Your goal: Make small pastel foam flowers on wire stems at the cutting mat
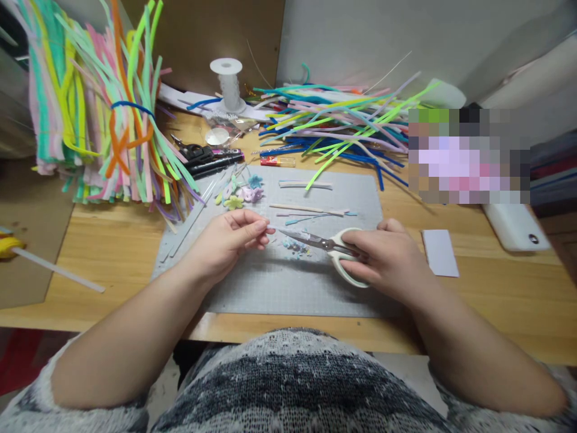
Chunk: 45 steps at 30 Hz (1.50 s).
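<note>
My right hand point(387, 258) is closed round the white handles of the scissors point(331, 243), whose blades point left toward my left fingertips. My left hand point(238, 237) is pinched, thumb against fingers, on something small and pale that I cannot make out. Below the blades lie small blue and white clippings point(296, 245) on the grey cutting mat point(288, 288). Thin pipe cleaner pieces point(311, 209) rest behind the scissors. Pastel flower shapes point(241, 192) in yellow, pink and blue are grouped beyond my left hand.
Bundled pipe cleaners point(130, 114) stand at the left; loose ones point(342, 120) are heaped behind the mat. Nearby are a white spool point(229, 87), black-handled scissors point(193, 153) and a glue gun point(9, 245) with its stick. A white card point(440, 252) and white device point(516, 225) lie right.
</note>
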Each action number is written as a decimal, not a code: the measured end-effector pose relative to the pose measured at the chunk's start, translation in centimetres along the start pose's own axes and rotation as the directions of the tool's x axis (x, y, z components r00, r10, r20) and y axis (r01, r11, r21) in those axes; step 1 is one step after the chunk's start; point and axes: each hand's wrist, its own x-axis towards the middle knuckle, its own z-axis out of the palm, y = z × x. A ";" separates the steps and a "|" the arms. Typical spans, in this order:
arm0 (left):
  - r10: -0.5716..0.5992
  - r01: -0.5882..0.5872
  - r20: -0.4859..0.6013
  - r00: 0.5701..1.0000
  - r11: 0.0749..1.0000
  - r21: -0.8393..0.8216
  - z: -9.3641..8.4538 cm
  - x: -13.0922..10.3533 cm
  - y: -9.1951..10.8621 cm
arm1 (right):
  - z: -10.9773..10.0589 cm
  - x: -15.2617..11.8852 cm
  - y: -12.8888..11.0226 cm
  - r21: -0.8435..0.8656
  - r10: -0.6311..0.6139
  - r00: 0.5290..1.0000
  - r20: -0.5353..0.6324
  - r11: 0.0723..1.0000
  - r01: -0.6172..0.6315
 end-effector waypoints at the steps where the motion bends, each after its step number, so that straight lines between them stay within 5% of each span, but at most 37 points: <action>1: 0.003 -0.003 0.001 1.000 1.000 0.000 0.0 0.0 0.0 | 0.0 0.0 0.0 0.006 -0.003 1.000 0.004 1.000 0.003; 17: 0.021 -0.020 -0.036 0.999 1.000 0.024 -0.2 0.0 -0.2 | -0.3 0.1 -0.2 0.051 0.004 0.998 -0.063 0.999 -0.001; 45: -0.060 0.059 -0.018 0.998 0.998 -0.034 -0.1 0.0 -0.4 | 0.3 -0.1 -0.2 0.054 0.003 0.999 0.043 0.999 -0.005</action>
